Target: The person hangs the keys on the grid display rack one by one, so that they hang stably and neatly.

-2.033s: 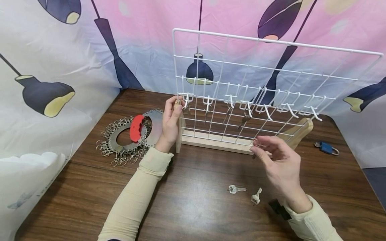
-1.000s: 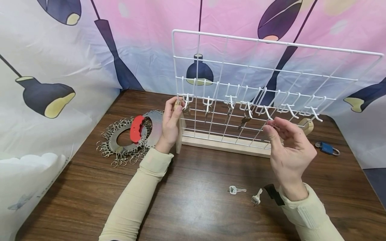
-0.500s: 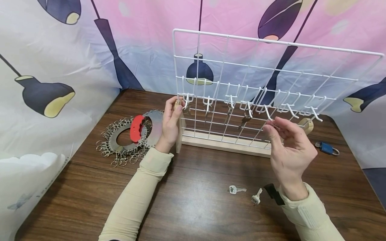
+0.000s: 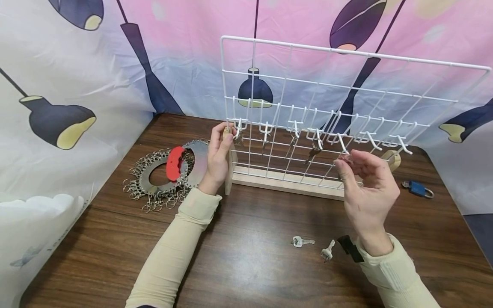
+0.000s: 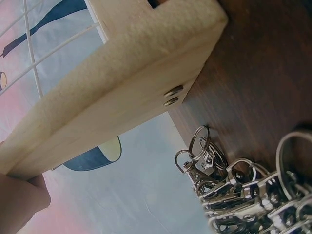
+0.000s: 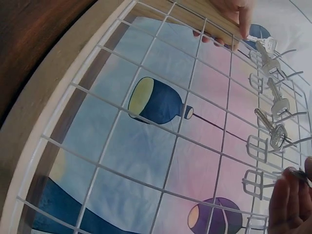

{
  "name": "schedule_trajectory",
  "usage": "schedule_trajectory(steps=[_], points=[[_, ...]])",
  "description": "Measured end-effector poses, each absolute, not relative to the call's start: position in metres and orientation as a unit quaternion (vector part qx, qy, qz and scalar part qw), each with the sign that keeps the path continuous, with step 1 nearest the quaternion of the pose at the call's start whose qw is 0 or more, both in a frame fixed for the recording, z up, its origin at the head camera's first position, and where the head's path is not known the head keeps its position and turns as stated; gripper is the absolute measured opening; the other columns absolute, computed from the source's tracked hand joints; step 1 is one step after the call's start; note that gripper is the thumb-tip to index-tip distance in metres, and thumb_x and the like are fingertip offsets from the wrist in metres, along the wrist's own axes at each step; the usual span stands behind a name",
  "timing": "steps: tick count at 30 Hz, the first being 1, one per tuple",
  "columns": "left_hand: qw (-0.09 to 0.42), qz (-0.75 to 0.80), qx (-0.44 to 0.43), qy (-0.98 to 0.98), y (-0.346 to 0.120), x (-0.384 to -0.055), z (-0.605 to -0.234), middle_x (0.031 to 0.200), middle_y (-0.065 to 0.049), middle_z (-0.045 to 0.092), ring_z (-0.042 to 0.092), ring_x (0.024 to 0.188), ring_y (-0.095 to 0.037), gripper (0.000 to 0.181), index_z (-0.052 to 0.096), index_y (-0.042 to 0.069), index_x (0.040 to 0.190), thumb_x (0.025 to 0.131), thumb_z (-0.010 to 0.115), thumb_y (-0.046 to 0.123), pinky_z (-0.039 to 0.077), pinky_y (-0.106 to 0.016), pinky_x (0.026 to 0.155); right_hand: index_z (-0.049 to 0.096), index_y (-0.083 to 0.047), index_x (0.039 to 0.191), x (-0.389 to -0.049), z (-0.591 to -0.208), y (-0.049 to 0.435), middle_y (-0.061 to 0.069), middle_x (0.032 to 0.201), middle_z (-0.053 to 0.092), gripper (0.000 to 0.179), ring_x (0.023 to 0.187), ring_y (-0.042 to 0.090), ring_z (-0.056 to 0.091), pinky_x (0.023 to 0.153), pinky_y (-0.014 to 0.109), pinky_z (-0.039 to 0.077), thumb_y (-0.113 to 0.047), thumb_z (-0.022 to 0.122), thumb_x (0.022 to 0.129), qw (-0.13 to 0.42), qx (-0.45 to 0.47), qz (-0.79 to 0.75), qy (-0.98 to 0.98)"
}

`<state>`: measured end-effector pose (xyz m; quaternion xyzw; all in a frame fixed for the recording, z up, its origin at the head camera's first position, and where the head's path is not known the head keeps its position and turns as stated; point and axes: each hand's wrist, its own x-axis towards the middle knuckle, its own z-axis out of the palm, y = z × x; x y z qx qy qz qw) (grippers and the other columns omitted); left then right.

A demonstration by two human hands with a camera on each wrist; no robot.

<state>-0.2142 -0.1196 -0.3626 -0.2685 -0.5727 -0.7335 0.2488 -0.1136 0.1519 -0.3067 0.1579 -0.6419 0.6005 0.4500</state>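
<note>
In the head view my left hand point(image 4: 217, 158) grips the wooden side post point(image 4: 229, 171) of a white wire grid rack point(image 4: 285, 80). In the left wrist view, only part of that hand point(image 5: 22, 200) shows at the post's end. My right hand point(image 4: 369, 188) pinches a small metal key point(image 6: 299, 174), mostly hidden by the fingers, just below the tip of a white hook point(image 4: 342, 144). Keys point(image 6: 278, 136) hang from several hooks left of it in the head view. Two loose keys, one lying sideways point(image 4: 303, 242) and one slanted point(image 4: 327, 251), rest on the table.
A metal ring point(image 4: 144, 175) with many clasps and split rings lies left of the rack, with a red handle point(image 4: 175, 164) on it. A blue padlock point(image 4: 419, 189) lies at the right. Patterned cloth point(image 4: 185, 51) hangs behind the brown table point(image 4: 239, 265).
My right hand has risen from near the rack's base, up and right to the hook; over the last half second its fingers have shifted slightly. The left hand has stayed on the post.
</note>
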Motion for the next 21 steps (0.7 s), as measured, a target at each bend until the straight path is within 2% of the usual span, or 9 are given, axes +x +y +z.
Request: schedule_trajectory(steps=[5,7,11,12,16,18,21], points=[[0.247,-0.733,-0.268,-0.575,-0.120,-0.213,-0.362,0.105,0.000,0.051,0.047,0.099,-0.015,0.036,0.033,-0.019,0.124,0.099,0.037,0.007,0.036,-0.030,0.092,0.060,0.016,0.107,-0.115,-0.321,0.163,0.013,0.087,0.067,0.035,0.075,0.012,0.062,0.069,0.022,0.047,0.017,0.073,0.075,0.409,0.154,0.562,-0.702],[0.247,-0.733,-0.267,-0.575,-0.120,-0.213,-0.362,0.105,-0.001,0.051,0.048,0.099,-0.015,0.032,0.038,-0.013,0.123,0.099,0.037,0.008,0.036,-0.030,0.091,0.061,0.013,0.109,-0.115,-0.329,0.169,0.012,0.087,0.067,0.037,0.074,0.010,0.061,0.068,0.020,0.047,0.015,0.074,0.075,0.386,0.152,0.538,-0.734],[0.247,-0.735,-0.267,-0.573,-0.120,-0.213,-0.362,0.105,-0.001,0.051,0.048,0.099,-0.015,0.028,0.043,-0.007,0.122,0.099,0.037,0.007,0.037,-0.030,0.090,0.066,0.002,0.106,-0.112,-0.342,0.179,0.005,0.083,0.067,0.032,0.070,0.008,0.058,0.062,0.016,0.045,0.007,0.078,0.076,0.306,0.166,0.478,-0.806],[0.247,-0.735,-0.266,-0.572,-0.120,-0.213,-0.362,0.105,-0.001,0.051,0.047,0.099,-0.015,0.027,0.044,-0.004,0.122,0.099,0.037,0.007,0.037,-0.030,0.090,0.067,-0.001,0.104,-0.111,-0.345,0.181,0.002,0.081,0.067,0.031,0.069,0.008,0.057,0.060,0.015,0.045,0.004,0.079,0.076,0.283,0.176,0.457,-0.825],[0.248,-0.736,-0.265,-0.571,-0.120,-0.213,-0.362,0.105,-0.001,0.050,0.047,0.099,-0.015,0.027,0.043,-0.006,0.122,0.099,0.037,0.007,0.037,-0.030,0.090,0.068,-0.008,0.100,-0.108,-0.359,0.183,-0.008,0.076,0.062,0.027,0.064,0.005,0.055,0.058,0.017,0.046,-0.005,0.081,0.077,0.163,0.249,0.376,-0.878],[0.247,-0.736,-0.265,-0.572,-0.120,-0.213,-0.362,0.105,-0.001,0.051,0.048,0.098,-0.015,0.030,0.039,-0.012,0.123,0.099,0.037,0.007,0.037,-0.030,0.090,0.068,-0.010,0.103,-0.105,-0.365,0.183,-0.012,0.077,0.059,0.029,0.066,0.003,0.054,0.059,0.020,0.047,-0.013,0.082,0.077,0.092,0.280,0.330,-0.897],[0.247,-0.738,-0.266,-0.569,-0.119,-0.214,-0.362,0.104,-0.001,0.050,0.047,0.098,-0.014,0.036,0.031,-0.019,0.124,0.099,0.037,0.006,0.037,-0.030,0.090,0.068,-0.012,0.107,-0.099,-0.371,0.179,-0.011,0.086,0.058,0.035,0.076,0.005,0.055,0.067,0.027,0.050,-0.027,0.081,0.078,-0.007,0.311,0.270,-0.911]])
